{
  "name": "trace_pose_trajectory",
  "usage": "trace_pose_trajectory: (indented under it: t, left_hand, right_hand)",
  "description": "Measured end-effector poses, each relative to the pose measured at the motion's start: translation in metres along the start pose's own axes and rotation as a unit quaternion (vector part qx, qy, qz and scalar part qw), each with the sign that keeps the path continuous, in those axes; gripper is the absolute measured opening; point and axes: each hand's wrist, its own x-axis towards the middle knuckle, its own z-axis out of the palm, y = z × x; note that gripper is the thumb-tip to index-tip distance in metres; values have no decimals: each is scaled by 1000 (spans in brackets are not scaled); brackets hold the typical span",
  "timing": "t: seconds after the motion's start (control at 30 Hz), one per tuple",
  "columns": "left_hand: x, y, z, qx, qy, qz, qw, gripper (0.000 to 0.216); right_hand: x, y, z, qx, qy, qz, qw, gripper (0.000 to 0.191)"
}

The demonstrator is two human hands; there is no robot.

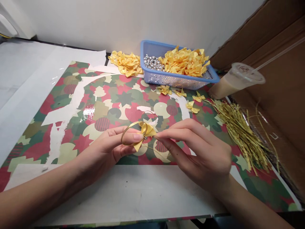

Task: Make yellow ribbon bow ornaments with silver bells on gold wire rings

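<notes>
My left hand (119,141) pinches a yellow ribbon bow (149,129) between thumb and fingers, just above the table. A thin gold cord (127,128) loops over the thumb and around the bow's middle. My right hand (197,152) is closed at the fingertips on the cord, at the bow's right side. A loose tail of the cord hangs down to the right below the bow. Something small and shiny shows under the bow's middle, partly hidden by the left thumb.
A blue basket (178,81) at the back holds silver beads (153,62) and yellow bows (183,62). More bows (126,62) lie left of it, several in front. A lidded drink cup (235,81) with a straw and a bundle of gold cords (240,133) are at right, beside cardboard (281,95).
</notes>
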Motion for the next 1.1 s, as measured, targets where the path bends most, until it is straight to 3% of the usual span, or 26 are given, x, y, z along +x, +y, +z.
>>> trace_pose_trajectory:
  t: [0.23, 0.53, 1.1]
  left_hand:
    - [-1, -1, 0, 4, 5, 2, 1000, 21]
    - [0, 0, -1, -5, -40, -2, 999, 22]
    - [0, 1, 1, -1, -33, -5, 999, 23]
  right_hand:
    - [2, -1, -1, 1, -3, 0, 1000, 18]
    - [1, 0, -1, 26, -3, 10, 1000, 17]
    - [2, 1, -4, 61, -15, 39, 997, 20]
